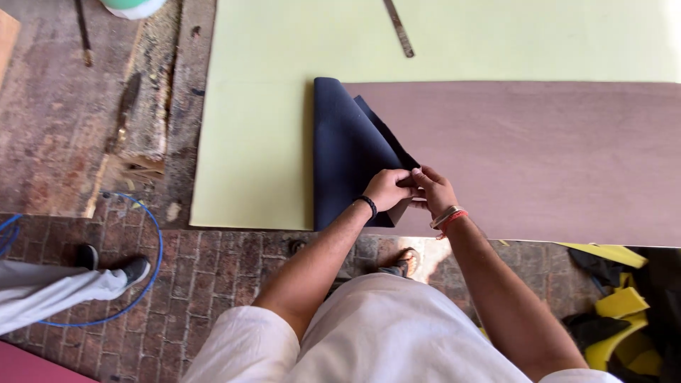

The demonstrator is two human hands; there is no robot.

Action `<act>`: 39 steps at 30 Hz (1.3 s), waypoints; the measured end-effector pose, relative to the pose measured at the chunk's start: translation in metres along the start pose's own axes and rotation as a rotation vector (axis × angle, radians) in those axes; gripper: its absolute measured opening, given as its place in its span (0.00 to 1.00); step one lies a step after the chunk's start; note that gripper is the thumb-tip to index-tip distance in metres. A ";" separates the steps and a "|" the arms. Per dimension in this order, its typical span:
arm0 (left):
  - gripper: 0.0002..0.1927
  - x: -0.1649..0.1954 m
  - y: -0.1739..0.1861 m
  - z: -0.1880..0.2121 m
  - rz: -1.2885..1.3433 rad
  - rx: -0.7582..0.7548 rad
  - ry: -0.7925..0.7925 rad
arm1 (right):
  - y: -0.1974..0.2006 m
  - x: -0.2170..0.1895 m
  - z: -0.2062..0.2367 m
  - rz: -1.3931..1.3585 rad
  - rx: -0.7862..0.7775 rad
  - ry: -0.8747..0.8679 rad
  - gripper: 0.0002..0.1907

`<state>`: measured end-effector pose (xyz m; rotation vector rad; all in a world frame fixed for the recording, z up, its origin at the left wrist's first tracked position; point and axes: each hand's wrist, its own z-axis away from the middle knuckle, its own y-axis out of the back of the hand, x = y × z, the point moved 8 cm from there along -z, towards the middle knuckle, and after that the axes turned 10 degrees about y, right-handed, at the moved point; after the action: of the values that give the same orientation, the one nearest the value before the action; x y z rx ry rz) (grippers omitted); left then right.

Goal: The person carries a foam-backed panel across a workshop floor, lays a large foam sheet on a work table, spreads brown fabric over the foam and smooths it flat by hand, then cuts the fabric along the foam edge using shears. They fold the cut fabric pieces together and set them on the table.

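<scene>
A dark navy sheet (347, 152) lies folded over the left end of a long brown board (539, 156), which rests on a pale yellow-green foam slab (255, 106). My left hand (386, 189) and my right hand (433, 190) meet at the sheet's near corner, both pinching its edge with the fingers closed on it. The left wrist carries a black band, the right one a metal bangle and a red thread. Where the fingers overlap, the corner itself is hidden.
A metal strip (399, 28) lies on the foam at the top. Brick floor runs below, with another person's legs in light trousers (57, 287) and a blue hose (152, 248) at left. Yellow foam scraps (621, 305) pile at the right.
</scene>
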<state>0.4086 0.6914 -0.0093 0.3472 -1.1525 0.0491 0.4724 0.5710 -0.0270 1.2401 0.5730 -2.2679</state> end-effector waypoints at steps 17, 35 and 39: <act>0.12 0.024 -0.106 -0.120 0.000 0.147 0.046 | 0.438 -0.076 0.035 0.715 0.874 0.575 0.22; 0.27 0.040 -0.241 -0.182 0.179 0.058 0.366 | 0.301 -0.059 -0.020 0.258 -0.592 0.246 0.24; 0.48 0.087 -0.273 -0.151 -0.424 0.226 0.395 | 0.399 -0.063 -0.030 0.381 -0.277 0.167 0.15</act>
<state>0.6365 0.4653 -0.0513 0.7422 -0.6664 -0.1210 0.7596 0.2860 -0.0386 1.2797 0.6263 -1.7207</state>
